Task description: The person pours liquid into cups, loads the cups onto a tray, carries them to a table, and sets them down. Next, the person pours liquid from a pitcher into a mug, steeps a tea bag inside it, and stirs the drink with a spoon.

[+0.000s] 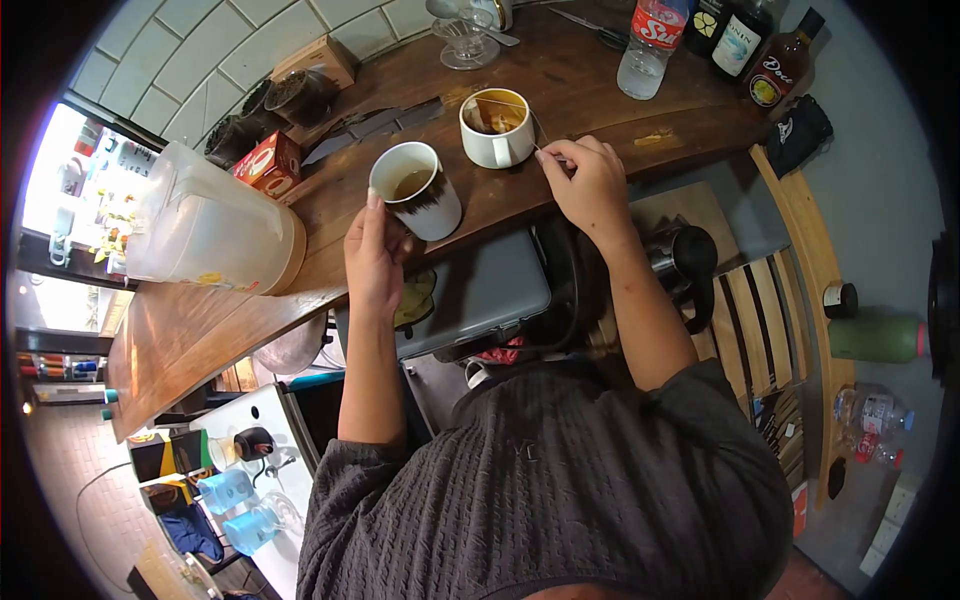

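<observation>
My left hand (376,245) is closed on the near left side of a tall white mug (432,212) with a dark brushed pattern round its lower part. The thumb lies against the mug's outer wall, and brownish liquid shows inside. Behind it to the right stands a rounded white cup (484,150), its handle towards me and brown liquid or residue inside. My right hand (590,180), to the right of this cup, pinches a thin string (538,132) that runs over the cup's rim. What hangs on the string inside the cup is not clear.
A large plastic pitcher (215,235) stands at the left beside a red box (270,165). Glass dripper (466,45) is at the back. A water bottle (648,60) and several dark bottles stand back right. Below the counter edge is a grey case (480,290).
</observation>
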### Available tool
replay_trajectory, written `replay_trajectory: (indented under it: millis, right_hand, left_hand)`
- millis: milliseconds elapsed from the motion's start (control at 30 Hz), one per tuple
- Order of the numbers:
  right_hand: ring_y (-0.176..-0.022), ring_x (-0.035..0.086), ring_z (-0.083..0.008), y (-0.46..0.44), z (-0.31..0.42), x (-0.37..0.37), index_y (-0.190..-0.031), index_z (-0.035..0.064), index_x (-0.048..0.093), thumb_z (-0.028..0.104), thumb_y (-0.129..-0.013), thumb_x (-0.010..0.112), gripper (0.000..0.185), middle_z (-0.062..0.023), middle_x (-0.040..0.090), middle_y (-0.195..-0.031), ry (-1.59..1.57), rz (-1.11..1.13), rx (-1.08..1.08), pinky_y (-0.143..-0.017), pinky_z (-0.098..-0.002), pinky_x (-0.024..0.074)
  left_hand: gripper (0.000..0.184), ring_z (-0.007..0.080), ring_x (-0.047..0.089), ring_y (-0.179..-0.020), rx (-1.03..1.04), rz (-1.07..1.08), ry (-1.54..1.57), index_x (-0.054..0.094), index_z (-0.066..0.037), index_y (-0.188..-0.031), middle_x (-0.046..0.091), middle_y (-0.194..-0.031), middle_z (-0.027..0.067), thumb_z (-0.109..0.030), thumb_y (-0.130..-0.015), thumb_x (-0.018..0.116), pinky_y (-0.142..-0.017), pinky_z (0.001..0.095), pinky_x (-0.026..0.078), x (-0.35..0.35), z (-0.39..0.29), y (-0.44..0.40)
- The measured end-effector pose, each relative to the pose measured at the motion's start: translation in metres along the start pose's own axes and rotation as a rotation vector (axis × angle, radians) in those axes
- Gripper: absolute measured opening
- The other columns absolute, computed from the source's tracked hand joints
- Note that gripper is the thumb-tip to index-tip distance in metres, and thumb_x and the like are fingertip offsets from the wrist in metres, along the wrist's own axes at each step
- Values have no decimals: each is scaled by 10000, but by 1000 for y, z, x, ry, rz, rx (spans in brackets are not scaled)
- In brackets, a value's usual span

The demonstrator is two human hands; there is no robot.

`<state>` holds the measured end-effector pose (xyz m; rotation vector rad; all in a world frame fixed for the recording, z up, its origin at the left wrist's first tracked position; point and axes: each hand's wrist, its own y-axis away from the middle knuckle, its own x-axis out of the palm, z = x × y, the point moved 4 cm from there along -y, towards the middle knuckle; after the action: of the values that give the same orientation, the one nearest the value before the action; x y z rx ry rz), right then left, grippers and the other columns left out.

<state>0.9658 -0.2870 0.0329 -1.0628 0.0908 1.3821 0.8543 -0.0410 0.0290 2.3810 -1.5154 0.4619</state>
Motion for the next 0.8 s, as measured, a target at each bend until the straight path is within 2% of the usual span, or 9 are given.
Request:
replay_trajectory:
  millis: [200,267,300,333,400,433,700,767,800]
  right_hand:
    - [-850,554,-276,-14,24,-15,-861,92,668,236,-830,647,149,-73,602,-904,-8,-177,-63,-765,-403,432]
    - [-854,550,-284,-25,23,-15,-866,74,655,241,-849,624,171,-80,609,-891,-232,-85,57,-796,-404,427]
    - [-771,572,-225,-32,26,-16,-867,40,634,232,-880,588,198,-61,619,-807,-260,-58,65,-733,-361,452]
    - [-771,572,-225,-37,35,-22,-867,40,634,232,-880,588,198,-61,619,-807,-256,-54,60,-733,-361,452]
    - [-720,537,-76,-47,48,-26,-863,-2,593,174,-940,532,202,-14,587,-760,-550,81,188,-684,-226,432]
    - [-601,531,-76,-53,48,-25,-859,-4,600,207,-927,538,231,-15,604,-680,-565,21,92,-550,-249,427]
    - [-590,503,-63,-76,66,-25,-915,-5,595,239,-954,520,258,13,537,-646,-727,196,243,-535,-229,406]
    - [-555,411,-42,-80,69,-22,-969,8,572,257,-970,517,256,43,445,-614,-810,303,264,-524,-199,352]
    - [-555,411,-42,-80,72,-24,-969,8,572,257,-970,517,256,43,445,-614,-810,306,262,-524,-199,352]
  left_hand:
    - [309,33,300,-516,-8,68,-48,542,-122,-768,344,-569,-84,-364,-960,541,-486,212,282,1,-6,-4]
    - [310,33,297,-519,-16,73,-52,538,-122,-766,340,-572,-84,-364,-960,542,-490,212,280,1,-7,-7]
    - [312,34,294,-522,-32,71,-66,534,-121,-765,335,-575,-85,-365,-959,543,-495,212,279,-1,-7,-7]
    - [312,34,294,-522,-31,68,-59,534,-121,-765,335,-575,-85,-365,-959,543,-495,212,279,-4,-7,-8]
    - [311,36,289,-532,-42,108,-54,526,-121,-764,332,-587,-84,-364,-956,549,-503,212,276,-7,-5,-11]
    - [311,36,289,-532,-42,106,-50,526,-121,-764,332,-587,-84,-364,-956,549,-503,212,276,-9,-4,-13]
    - [326,38,289,-538,-6,214,-62,533,-100,-786,347,-600,-74,-373,-964,530,-494,212,264,-13,-3,-13]
    - [333,37,298,-541,-7,214,-91,536,-97,-784,362,-601,-69,-375,-966,525,-493,210,266,-15,-3,-14]
    - [339,36,306,-544,-10,216,-122,538,-94,-781,378,-601,-65,-377,-968,520,-491,208,269,-15,-3,-14]
